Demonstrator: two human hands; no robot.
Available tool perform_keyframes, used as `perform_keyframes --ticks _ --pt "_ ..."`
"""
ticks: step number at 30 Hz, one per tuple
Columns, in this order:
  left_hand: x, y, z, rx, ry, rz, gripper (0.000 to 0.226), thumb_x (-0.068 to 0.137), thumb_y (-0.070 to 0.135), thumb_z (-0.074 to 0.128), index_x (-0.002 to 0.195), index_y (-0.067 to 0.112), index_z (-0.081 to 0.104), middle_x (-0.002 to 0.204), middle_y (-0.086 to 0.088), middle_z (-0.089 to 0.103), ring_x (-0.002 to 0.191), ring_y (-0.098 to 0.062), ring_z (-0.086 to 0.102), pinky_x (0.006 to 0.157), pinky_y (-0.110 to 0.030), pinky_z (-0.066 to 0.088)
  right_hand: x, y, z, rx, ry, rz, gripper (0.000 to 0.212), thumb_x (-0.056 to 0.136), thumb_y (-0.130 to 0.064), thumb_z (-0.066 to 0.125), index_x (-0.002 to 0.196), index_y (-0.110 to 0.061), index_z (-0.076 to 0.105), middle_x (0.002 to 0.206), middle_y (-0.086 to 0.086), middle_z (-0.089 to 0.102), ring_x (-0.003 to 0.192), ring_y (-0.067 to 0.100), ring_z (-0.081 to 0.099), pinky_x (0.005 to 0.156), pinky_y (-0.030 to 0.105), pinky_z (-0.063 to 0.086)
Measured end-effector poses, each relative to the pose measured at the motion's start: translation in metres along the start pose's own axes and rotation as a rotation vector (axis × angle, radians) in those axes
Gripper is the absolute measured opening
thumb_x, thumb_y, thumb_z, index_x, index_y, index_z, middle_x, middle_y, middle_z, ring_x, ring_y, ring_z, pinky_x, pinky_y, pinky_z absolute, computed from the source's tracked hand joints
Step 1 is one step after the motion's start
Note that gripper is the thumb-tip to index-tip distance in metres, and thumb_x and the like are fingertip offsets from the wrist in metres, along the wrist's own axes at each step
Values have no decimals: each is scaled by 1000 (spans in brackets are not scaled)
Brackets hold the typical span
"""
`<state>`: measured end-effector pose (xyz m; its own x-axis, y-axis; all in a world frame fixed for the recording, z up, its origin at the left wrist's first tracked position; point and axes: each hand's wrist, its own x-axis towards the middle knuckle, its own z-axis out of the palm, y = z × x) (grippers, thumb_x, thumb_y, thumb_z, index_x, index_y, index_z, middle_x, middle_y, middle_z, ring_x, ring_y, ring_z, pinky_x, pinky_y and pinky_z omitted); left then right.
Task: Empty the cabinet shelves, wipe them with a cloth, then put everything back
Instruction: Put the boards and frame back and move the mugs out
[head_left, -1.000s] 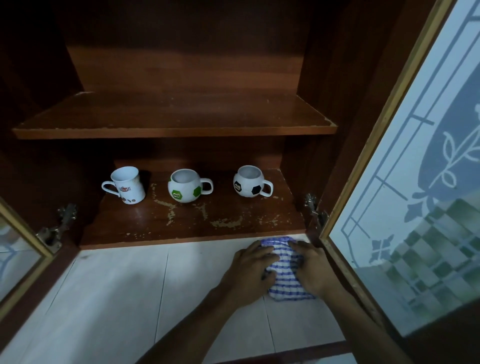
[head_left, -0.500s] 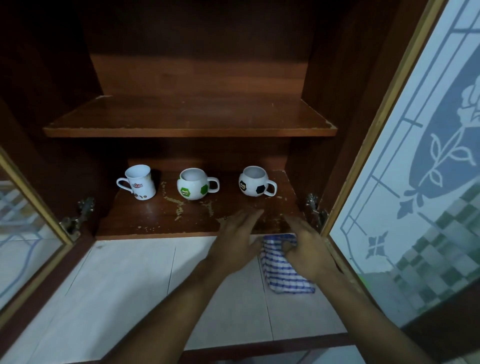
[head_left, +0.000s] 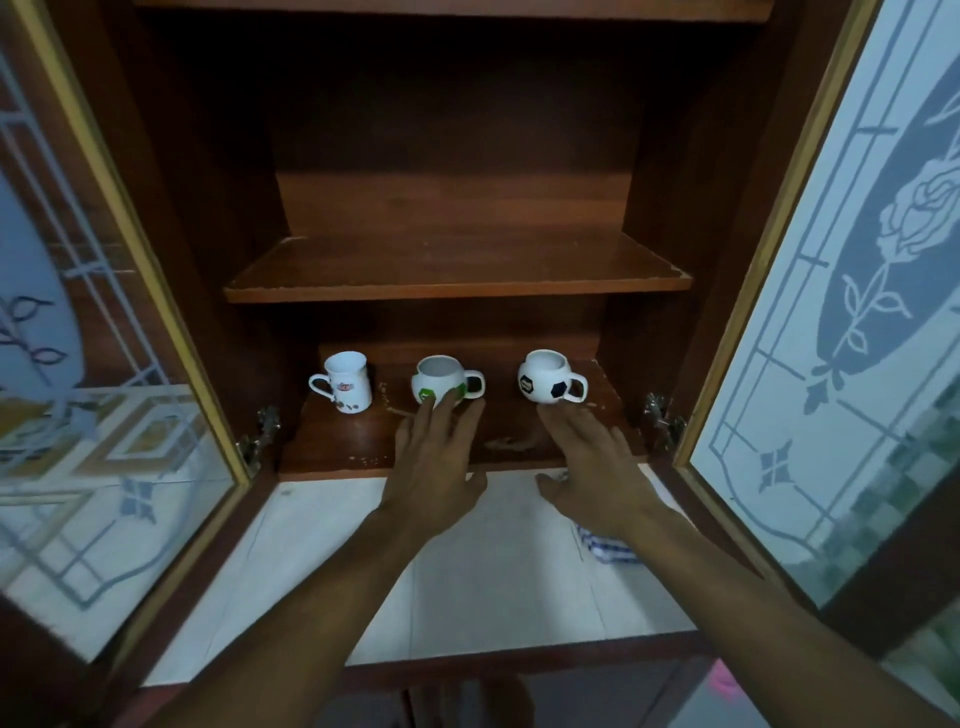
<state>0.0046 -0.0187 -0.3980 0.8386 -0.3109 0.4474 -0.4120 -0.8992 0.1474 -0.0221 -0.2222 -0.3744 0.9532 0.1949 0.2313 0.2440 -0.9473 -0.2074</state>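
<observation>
Both arms stretch forward into the open dark wooden cabinet, palms down. The left hand (head_left: 435, 467) has its fingers straight and fanned a little apart, the tips reaching the lower front of the round white mug with green patches (head_left: 441, 379); I cannot tell whether they actually press on it. The right hand (head_left: 592, 467) lies flat over the front of the scuffed brown lower shelf (head_left: 337, 441), fingers straight and nearly together, thumb spread out to the side, the tips just short of the round white football mug with black patches (head_left: 550, 376). Neither hand grips anything. There are three mugs in a row at the back of that shelf, the third being a taller white mug with a red logo (head_left: 345, 382) on the left, well apart from both hands. The bare brown upper shelf (head_left: 457, 270) sits above them. The one blue-and-white striped cloth (head_left: 610, 550) lies on the white tiled ledge (head_left: 493, 571) in front of the cabinet, mostly hidden under the right wrist, only a corner showing. Two frosted glass doors with etched flower patterns stand open, the left door (head_left: 78, 364) and the right door (head_left: 831, 312), both cut off by the edges of the view. The print on the mugs is too small to read.
</observation>
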Motion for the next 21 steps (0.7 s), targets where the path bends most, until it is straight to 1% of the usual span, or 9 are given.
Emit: perform_keyframes --ticks 3,6,8,11,13,15,17,19,21 --pt "-21 -8 -16 -5 -2 6 84 71 29 78 144 12 41 147 -21 40 134 -45 37 103 -61 37 -14 -25 -6 -12 -18 18 83 91 -41 59 155 -27 9 162 -4 8 149 18 5 118 52 9" --pt "-39 -9 -34 1 -1 -5 81 76 31 75 146 15 38 150 -15 37 139 -39 31 106 -58 30 -27 -47 -13 -24 -31 31 82 92 -42 57 155 -29 6 163 -4 2 150 21 2 119 50 5" --pt "-51 -10 -45 8 -1 -1 80 76 32 74 146 16 38 149 -13 39 138 -38 32 106 -57 30 -38 -59 -15 -45 -45 36 82 92 -43 57 155 -29 5 163 -2 1 150 23 1 119 49 4" --pt "-69 -11 -57 16 20 14 82 72 32 77 143 13 42 143 -14 47 134 -40 39 102 -59 34 -54 -72 -19 -59 -51 34 82 93 -43 56 155 -30 5 164 -1 0 150 24 0 119 48 4" --pt "-81 -8 -66 19 28 12 81 74 34 75 145 14 40 144 -12 46 136 -37 37 104 -59 34 -65 -80 -23 -46 -53 29 81 93 -43 55 155 -30 5 164 -2 0 150 23 0 119 47 3" --pt "-93 -5 -74 23 38 11 80 76 35 72 146 16 37 147 -10 43 139 -34 33 106 -59 31 -77 -88 -27 -35 -42 11 81 93 -44 55 155 -30 5 164 -2 1 150 23 0 119 46 2" --pt "-106 -1 -81 25 35 -14 79 81 37 68 149 20 31 152 -7 36 143 -31 25 111 -56 25 -89 -95 -30 -22 -32 -10 81 93 -44 54 155 -31 4 164 -2 1 150 22 0 119 46 2" --pt "-122 5 -90 38 14 -51 79 86 40 62 152 23 22 157 -4 26 147 -28 14 115 -52 16 -103 -103 -32 -7 -37 -33 80 93 -45 53 155 -30 4 164 -1 2 150 23 1 119 47 5" --pt "-139 12 -102 58 2 -73 79 89 41 58 154 24 16 160 -4 18 148 -27 8 116 -49 11 -119 -111 -34 4 -33 -49 80 93 -46 53 155 -29 5 163 -1 3 150 23 2 121 49 10"
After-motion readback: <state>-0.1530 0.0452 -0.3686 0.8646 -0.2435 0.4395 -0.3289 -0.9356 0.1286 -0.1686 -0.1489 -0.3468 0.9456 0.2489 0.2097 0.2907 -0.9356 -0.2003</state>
